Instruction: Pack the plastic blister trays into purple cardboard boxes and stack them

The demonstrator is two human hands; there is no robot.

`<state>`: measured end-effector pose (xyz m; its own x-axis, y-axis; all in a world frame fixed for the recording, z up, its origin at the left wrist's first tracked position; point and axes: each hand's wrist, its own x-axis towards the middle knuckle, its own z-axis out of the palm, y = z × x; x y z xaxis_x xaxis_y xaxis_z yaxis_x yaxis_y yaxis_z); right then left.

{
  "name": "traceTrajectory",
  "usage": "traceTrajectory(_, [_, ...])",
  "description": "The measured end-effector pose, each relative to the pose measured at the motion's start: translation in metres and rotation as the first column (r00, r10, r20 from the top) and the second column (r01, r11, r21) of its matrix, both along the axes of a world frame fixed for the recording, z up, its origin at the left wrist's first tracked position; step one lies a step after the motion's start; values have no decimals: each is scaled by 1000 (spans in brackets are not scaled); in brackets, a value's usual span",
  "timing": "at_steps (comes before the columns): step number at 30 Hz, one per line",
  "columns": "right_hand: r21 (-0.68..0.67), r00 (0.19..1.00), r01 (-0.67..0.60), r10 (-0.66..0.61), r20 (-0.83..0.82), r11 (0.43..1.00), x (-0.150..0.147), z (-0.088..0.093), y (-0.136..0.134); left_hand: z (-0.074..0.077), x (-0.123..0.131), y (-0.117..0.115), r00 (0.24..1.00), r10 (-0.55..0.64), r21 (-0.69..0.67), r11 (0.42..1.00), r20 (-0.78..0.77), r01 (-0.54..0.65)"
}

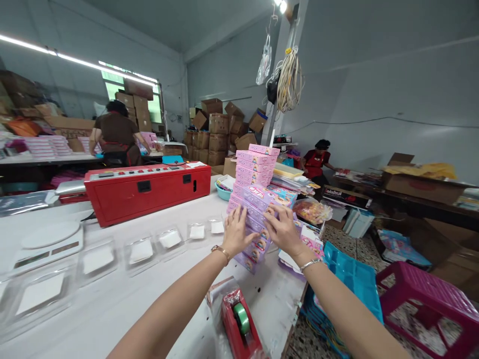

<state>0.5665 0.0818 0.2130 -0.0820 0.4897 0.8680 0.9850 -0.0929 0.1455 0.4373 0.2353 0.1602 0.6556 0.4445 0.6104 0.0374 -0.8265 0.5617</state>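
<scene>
Purple boxes [257,215] stand stacked near the right edge of the table [160,299], left hand [237,232] and right hand [285,230] against them, fingers spread.

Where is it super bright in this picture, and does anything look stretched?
Head view: the tube light glares upper left; head view: the window looks washed out; head view: the stool looks stretched near the right edge.

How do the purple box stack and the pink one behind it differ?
The purple stack is nearer, with the left hand and right hand against it; the pink stack stands farther back. The pink stack rises higher in view than the purple one. Both hold printed boxes.
</scene>
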Motion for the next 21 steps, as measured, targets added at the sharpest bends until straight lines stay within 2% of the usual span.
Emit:
traceTrajectory(5, [55, 998, 12, -9, -61, 998, 5, -1, -2, -8, -4, 9, 999, 53, -73, 996, 8, -52])
traceTrajectory(11, [134, 932, 54, -2, -362, 990, -3, -11, 11, -12, 0, 14, 1000, -28, -185, 982, -10, 26])
traceTrajectory(16, [250, 930, 80, 18, -367, 965, -13, -9, 19, -11, -2, 7, 999, -39, -308, 950, 26, 45])
traceTrajectory(19, [266, 923, 37, 70, -379, 963, -13, -5, 17, -16, -5, 6, 997, 56, -442, 897, 58, -24])
traceTrajectory(21, [280, 899, 15, 109, -424, 960, -9, -7, 10, -26, -9, 9, 985, 165, -576, 811, 58, -102])
